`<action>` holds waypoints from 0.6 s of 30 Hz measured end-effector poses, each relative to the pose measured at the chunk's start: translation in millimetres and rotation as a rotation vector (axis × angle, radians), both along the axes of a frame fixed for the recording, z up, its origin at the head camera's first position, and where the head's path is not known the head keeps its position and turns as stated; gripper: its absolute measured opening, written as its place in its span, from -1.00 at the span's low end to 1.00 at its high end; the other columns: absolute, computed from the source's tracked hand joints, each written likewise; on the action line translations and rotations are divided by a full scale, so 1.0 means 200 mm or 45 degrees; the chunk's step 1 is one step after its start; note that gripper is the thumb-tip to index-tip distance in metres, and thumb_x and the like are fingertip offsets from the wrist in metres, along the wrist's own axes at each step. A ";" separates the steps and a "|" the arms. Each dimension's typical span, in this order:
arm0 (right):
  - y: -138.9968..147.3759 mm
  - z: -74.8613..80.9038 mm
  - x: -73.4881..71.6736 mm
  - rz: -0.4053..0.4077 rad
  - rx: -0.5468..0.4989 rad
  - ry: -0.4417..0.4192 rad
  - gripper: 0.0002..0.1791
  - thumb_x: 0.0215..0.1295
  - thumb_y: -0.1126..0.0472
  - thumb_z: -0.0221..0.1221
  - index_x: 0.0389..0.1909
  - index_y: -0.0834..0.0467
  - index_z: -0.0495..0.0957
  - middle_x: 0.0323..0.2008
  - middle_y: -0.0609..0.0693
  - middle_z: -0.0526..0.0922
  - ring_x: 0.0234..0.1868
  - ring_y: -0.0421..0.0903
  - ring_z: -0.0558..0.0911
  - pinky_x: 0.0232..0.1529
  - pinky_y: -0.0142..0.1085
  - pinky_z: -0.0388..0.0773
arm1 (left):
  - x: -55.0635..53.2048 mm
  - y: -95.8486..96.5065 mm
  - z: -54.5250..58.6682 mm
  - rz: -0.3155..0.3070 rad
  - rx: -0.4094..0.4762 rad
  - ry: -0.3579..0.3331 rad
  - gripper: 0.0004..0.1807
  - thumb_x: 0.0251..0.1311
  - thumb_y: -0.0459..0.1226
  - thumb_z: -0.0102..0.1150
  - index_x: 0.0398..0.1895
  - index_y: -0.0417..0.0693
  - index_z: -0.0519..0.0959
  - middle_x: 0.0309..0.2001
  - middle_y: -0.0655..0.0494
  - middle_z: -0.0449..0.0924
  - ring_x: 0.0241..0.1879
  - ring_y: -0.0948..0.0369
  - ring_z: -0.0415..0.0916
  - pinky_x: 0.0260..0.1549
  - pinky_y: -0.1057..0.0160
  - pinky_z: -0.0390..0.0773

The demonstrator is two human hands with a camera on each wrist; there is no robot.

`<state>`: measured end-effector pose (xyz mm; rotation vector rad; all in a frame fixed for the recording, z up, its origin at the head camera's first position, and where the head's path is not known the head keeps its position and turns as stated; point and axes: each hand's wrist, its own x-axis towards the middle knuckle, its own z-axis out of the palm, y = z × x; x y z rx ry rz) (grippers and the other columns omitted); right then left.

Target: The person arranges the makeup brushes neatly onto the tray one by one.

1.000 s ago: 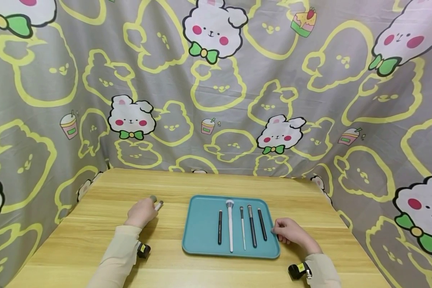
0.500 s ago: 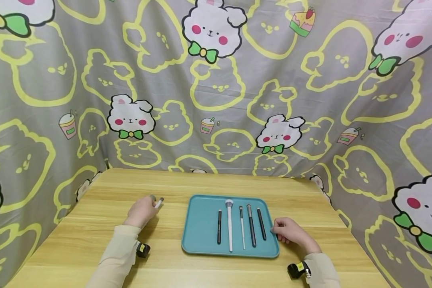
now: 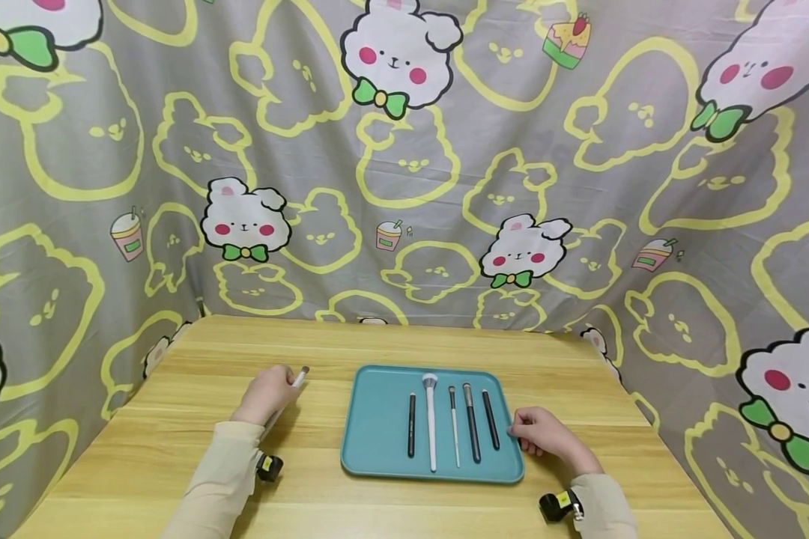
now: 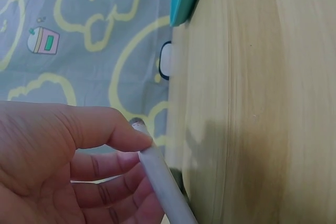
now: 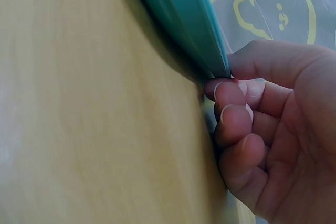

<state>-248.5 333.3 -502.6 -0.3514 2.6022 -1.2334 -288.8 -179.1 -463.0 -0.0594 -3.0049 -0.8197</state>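
My left hand (image 3: 267, 393) is over the wood table, left of the tray. Its thumb and fingers pinch a white-handled makeup brush (image 4: 164, 184), whose small dark tip (image 3: 305, 370) sticks out past the fingers. My right hand (image 3: 538, 432) pinches the right rim of a teal tray (image 5: 181, 19) between thumb and curled fingers. On that tray lie several makeup brushes side by side: a short black one (image 3: 412, 427), a big white one (image 3: 432, 427), a thin white one (image 3: 455, 430), a dark one with a silver collar (image 3: 473, 427) and another black one (image 3: 491, 423).
The wood table (image 3: 310, 501) reaches back to a grey patterned curtain (image 3: 323, 284), which also hangs at both sides. A dark greenish thing (image 4: 178, 178), mostly hidden, shows behind the left fingers. Each wrist wears a small black camera (image 3: 270, 468).
The brush in my left hand has turned and shifted slightly, with its tip now pointing further up. A grey-green thing by the left fingers is now hidden in the head view. The right hand stays put.
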 end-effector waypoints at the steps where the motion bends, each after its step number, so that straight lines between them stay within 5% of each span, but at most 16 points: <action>1: 0.00 0.00 0.00 -0.002 0.000 -0.001 -0.72 0.35 0.21 0.13 -0.51 0.29 0.42 -0.67 -0.06 0.45 -0.67 -0.20 0.40 -0.69 -0.37 0.38 | 0.00 0.00 0.00 0.000 0.008 -0.005 -0.87 0.12 -0.29 0.19 -0.40 -0.20 0.51 -0.45 -0.02 0.53 -0.52 0.14 0.39 -0.57 0.27 0.37; 18: 0.00 0.00 0.00 -0.011 0.012 0.000 -0.71 0.34 0.19 0.15 -0.51 0.29 0.43 -0.66 -0.05 0.46 -0.67 -0.19 0.41 -0.69 -0.36 0.38 | -0.02 0.10 0.04 -0.018 0.103 -0.010 -0.85 0.12 -0.32 0.19 -0.39 -0.26 0.48 -0.44 -0.05 0.51 -0.51 0.15 0.43 -0.58 0.28 0.47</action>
